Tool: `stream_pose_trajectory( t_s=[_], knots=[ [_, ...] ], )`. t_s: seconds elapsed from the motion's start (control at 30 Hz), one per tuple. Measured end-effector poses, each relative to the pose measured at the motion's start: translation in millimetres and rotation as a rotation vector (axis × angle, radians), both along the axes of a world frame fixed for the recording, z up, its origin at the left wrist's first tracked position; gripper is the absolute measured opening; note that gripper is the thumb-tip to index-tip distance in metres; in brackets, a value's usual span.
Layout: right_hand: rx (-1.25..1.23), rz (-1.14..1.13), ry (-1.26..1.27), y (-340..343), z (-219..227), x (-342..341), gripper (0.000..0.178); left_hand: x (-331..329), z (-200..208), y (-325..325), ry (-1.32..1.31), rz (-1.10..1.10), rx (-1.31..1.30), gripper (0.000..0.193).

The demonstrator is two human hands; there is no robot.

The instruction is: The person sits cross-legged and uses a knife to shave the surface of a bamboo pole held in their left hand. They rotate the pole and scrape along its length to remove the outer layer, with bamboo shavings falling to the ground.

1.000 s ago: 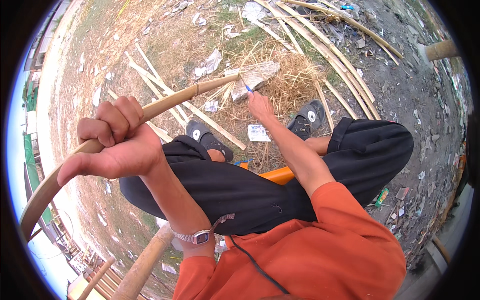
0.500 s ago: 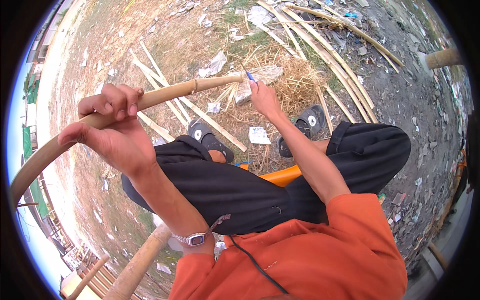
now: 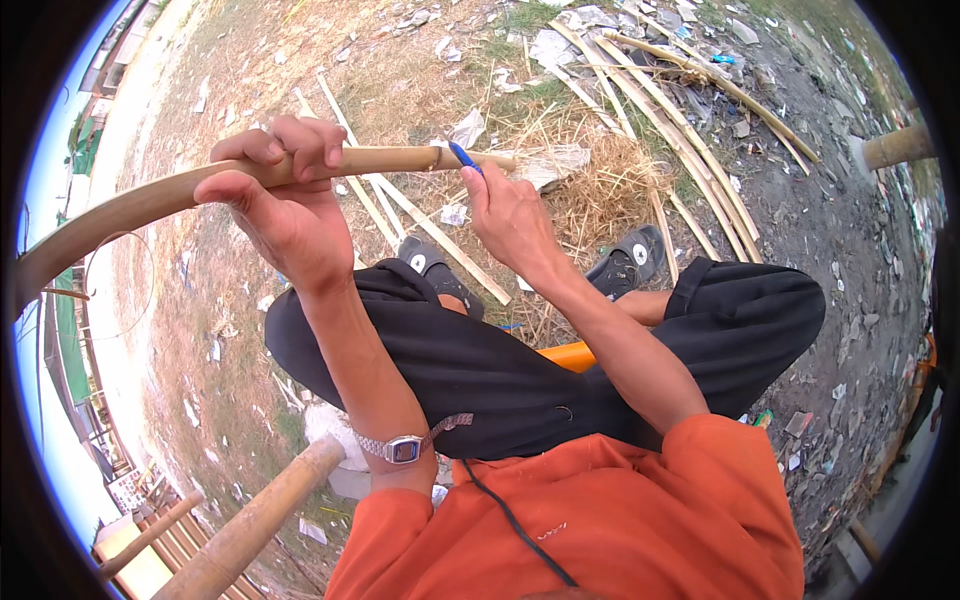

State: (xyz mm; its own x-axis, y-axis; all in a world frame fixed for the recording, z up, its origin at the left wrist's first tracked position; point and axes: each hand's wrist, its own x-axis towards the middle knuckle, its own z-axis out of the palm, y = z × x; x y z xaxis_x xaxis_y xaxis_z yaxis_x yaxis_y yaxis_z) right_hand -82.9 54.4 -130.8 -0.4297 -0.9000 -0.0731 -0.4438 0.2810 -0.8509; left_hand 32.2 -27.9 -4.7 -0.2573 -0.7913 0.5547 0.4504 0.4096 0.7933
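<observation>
A long bamboo pole (image 3: 390, 160) runs from the far left, bending with the lens, to a tip over the ground ahead of me. My left hand (image 3: 290, 215) is closed around it from below, thumb along the near side and fingers curled over the top. My right hand (image 3: 515, 225) grips a blue-handled knife (image 3: 463, 156) against the pole, close to a node short of its tip. The knife's blade cannot be made out now.
Split bamboo strips (image 3: 675, 130) lie ahead to the right, others (image 3: 440, 240) ahead to the left. Straw-like shavings (image 3: 610, 185) are heaped beyond my sandals (image 3: 632, 258). An orange seat (image 3: 568, 357) shows between my legs. A bamboo post (image 3: 265, 510) stands lower left, another (image 3: 895, 147) far right.
My right hand and the knife have moved left along the pole, from its tip back to the node. My left hand and the pole have shifted right and slightly upward.
</observation>
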Motion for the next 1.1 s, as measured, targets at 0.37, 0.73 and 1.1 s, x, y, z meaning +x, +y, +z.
stream_pose_trajectory(
  t_s=[0.37, 0.73, 1.1],
  knots=[
    [0.005, -0.022, 0.007, 28.0, -39.1, -12.4, 0.039, -23.8, -9.0, 16.3, 0.076, 0.067, -0.031, 0.055],
    [0.031, -0.099, -0.025, 22.7, -64.1, -0.4, 0.037, -27.2, -7.5, 18.8, 0.11, 0.058, -0.04, 0.056],
    [0.116, -0.205, -0.059, 8.9, -117.1, -16.5, 0.04, -32.0, -2.9, 17.9, 0.075, 0.099, 0.005, 0.056]
  ],
)
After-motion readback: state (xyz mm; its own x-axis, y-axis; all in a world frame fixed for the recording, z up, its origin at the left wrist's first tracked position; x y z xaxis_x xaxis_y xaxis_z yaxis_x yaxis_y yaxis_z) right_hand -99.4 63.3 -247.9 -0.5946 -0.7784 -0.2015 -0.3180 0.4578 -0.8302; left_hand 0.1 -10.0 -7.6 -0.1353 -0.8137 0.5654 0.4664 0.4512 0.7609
